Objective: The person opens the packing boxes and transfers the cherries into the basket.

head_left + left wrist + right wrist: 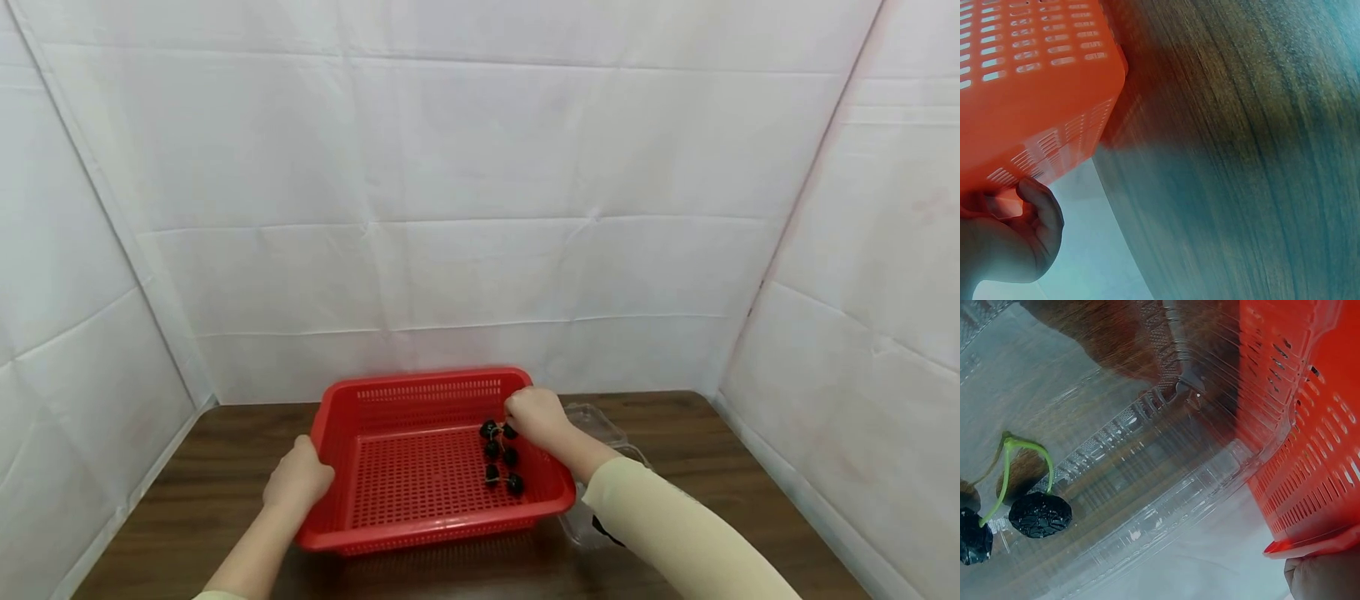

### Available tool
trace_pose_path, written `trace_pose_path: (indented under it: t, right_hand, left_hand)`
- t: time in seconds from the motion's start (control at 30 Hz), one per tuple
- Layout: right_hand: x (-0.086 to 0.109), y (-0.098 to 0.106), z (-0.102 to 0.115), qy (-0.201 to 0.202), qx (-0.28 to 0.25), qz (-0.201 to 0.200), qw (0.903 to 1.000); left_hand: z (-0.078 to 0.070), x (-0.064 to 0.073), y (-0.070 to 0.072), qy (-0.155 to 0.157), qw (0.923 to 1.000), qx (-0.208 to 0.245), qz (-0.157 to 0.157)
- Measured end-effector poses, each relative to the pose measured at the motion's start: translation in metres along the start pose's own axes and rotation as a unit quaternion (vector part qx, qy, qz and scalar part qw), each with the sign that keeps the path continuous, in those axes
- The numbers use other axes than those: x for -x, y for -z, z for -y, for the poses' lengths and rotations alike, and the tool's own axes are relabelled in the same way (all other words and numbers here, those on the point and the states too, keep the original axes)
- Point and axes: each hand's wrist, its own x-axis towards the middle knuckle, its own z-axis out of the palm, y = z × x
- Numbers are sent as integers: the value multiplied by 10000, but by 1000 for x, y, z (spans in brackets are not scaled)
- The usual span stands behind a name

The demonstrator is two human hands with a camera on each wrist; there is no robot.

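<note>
A red plastic basket with slotted walls and a perforated floor spans the space between both hands. My left hand grips its left rim; in the left wrist view the fingers curl round the edge. At the right rim my right hand holds on with bent fingers, partly cut off in the right wrist view. Several dark cherries on thin green stems lie inside the basket, towards its right end. Whether the whole basket base touches the table is unclear.
An open clear plastic clamshell box stands right of the basket, partly behind the right forearm. A pair of dark cherries on a green stem lies in it. White sheet walls border the brown wooden table.
</note>
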Motion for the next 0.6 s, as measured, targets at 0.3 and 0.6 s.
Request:
trace_pose_path:
  t: [0.3,0.6]
  right_hand:
    - [-1,5,2,-29,0,82,10000]
    - [-1,7,6,20,-156,121,9998]
  left_hand:
    - [0,1,3,42,10000,15,77]
    - [2,1,6,38,9999,30,95]
